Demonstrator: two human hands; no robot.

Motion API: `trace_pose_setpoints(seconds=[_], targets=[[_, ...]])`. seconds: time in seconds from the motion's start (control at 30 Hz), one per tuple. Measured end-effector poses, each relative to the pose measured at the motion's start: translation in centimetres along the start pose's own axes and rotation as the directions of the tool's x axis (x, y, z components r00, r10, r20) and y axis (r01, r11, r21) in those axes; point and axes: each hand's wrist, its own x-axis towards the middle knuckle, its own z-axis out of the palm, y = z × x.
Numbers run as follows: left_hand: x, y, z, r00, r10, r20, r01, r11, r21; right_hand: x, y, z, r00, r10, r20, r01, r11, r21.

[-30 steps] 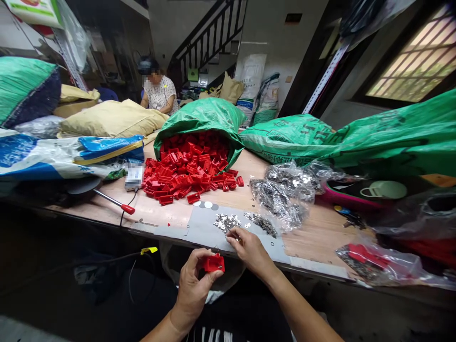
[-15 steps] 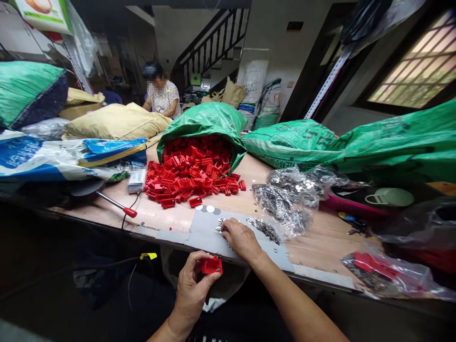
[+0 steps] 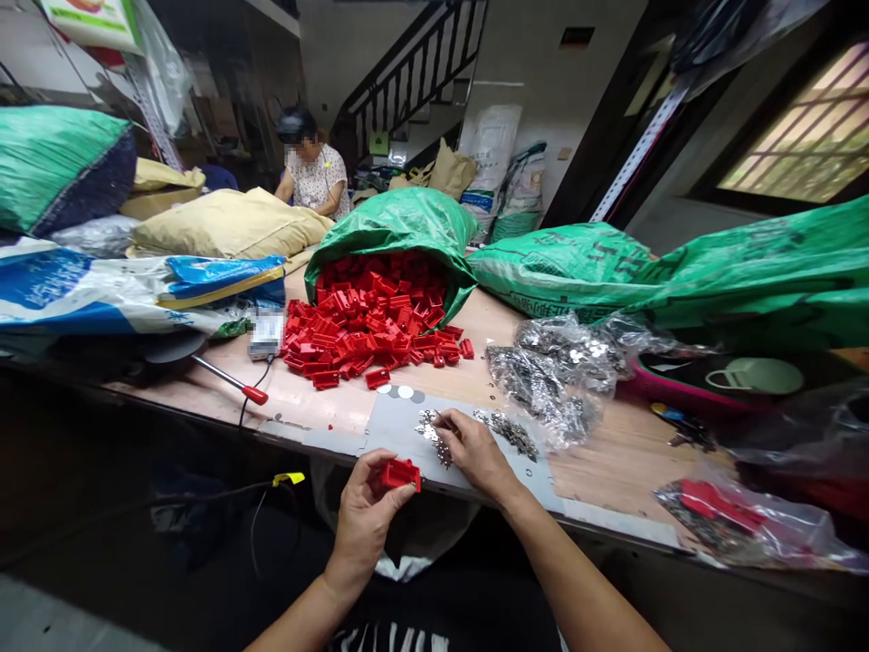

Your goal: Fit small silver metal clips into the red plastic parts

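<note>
My left hand (image 3: 361, 518) grips a small red plastic part (image 3: 400, 474) by its left end and near side, fingers behind and thumb in front, at the front edge of a wooden table (image 3: 611, 475). The part's long axis runs roughly left to right, its right end dipping slightly, with its hollow side in view.

Beyond it and to its right, near the table's front edge, a loose pile of small flat metal pieces (image 3: 427, 424) lies on a grey mat (image 3: 388, 433). My right hand (image 3: 475, 453) is the nearer one, its fingertips at the right side of this pile. Its fingers curl down with a narrow gap to the thumb, back of the hand up; I cannot tell whether a piece is between them. That forearm slants in from the lower right, while my left forearm rises from the bottom.

A second metal pile (image 3: 514, 435) sits just right of my right hand, with clear bags (image 3: 547, 394) behind it. Toward the back, red parts (image 3: 359, 330) spill from a green sack (image 3: 400, 217).
</note>
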Motion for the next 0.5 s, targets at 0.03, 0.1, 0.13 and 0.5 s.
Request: trace_pose_setpoints(seconds=[0.03, 0.1, 0.13, 0.5], targets=[[0.0, -0.1, 0.0, 1.000, 0.030, -0.002, -0.030, 0.999, 0.028, -0.3, 0.0, -0.1, 1.000, 0.011, -0.001, -0.011, 0.999, 0.054], [0.0, -0.3, 0.0, 0.993, 0.117, -0.005, -0.116, 0.987, 0.107, -0.9, -0.1, -0.1, 0.999, 0.053, 0.010, -0.054, 0.983, 0.176], [0.0, -0.4, 0.0, 0.986, 0.168, 0.003, -0.167, 0.974, 0.153, -1.2, -0.3, 0.1, 0.997, 0.078, 0.026, -0.082, 0.962, 0.261], [0.2, 0.1, 0.0, 0.833, 0.511, 0.215, -0.550, 0.714, 0.434, -3.9, -2.4, 2.4, 0.977, 0.136, 0.165, -0.212, 0.704, 0.678]])
